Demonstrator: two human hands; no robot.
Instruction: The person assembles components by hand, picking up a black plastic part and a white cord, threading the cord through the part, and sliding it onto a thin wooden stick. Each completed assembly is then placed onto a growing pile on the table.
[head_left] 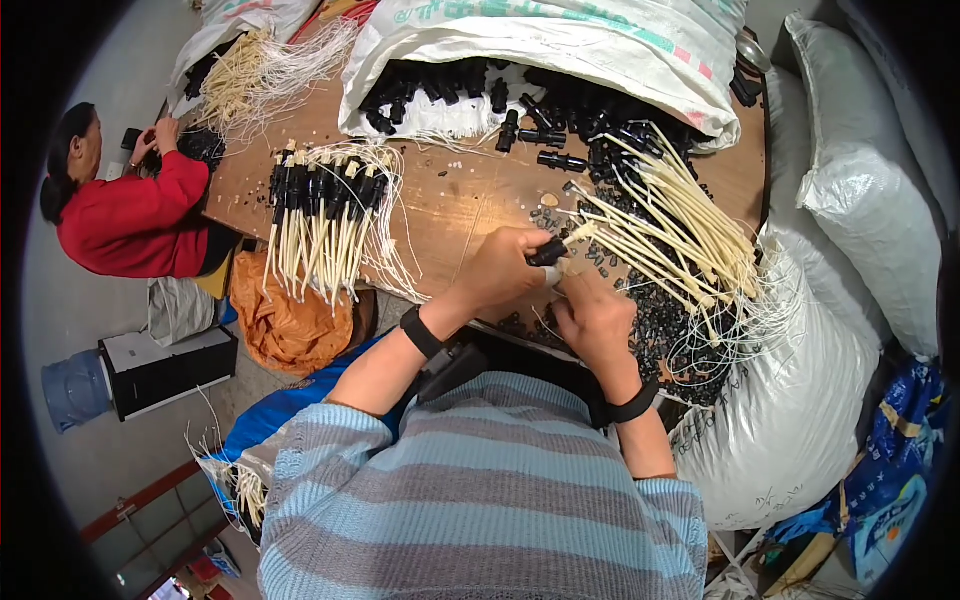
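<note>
My left hand [503, 267] is closed round a black plastic fitting [547, 252] over the table's near edge. A cream-coloured tip [580, 233] shows at the fitting's far right end. Close against it, my right hand [597, 308] has its fingers curled in a pinch; what lies between them is hidden. To the right of my hands lies a bundle of cream sleeved wires [665, 225] with thin white ends. Small black plastic pieces [650, 335] are scattered beneath and beside the bundle. On the left, several black fittings with cream sleeves [320, 220] lie in a row.
A white woven sack [540, 40] opens at the back, spilling black fittings [560, 161] onto the wooden table [455, 205]. Stuffed white sacks [790, 390] crowd the right side. A person in red [140, 215] works at the far left, near more cream wires [240, 85].
</note>
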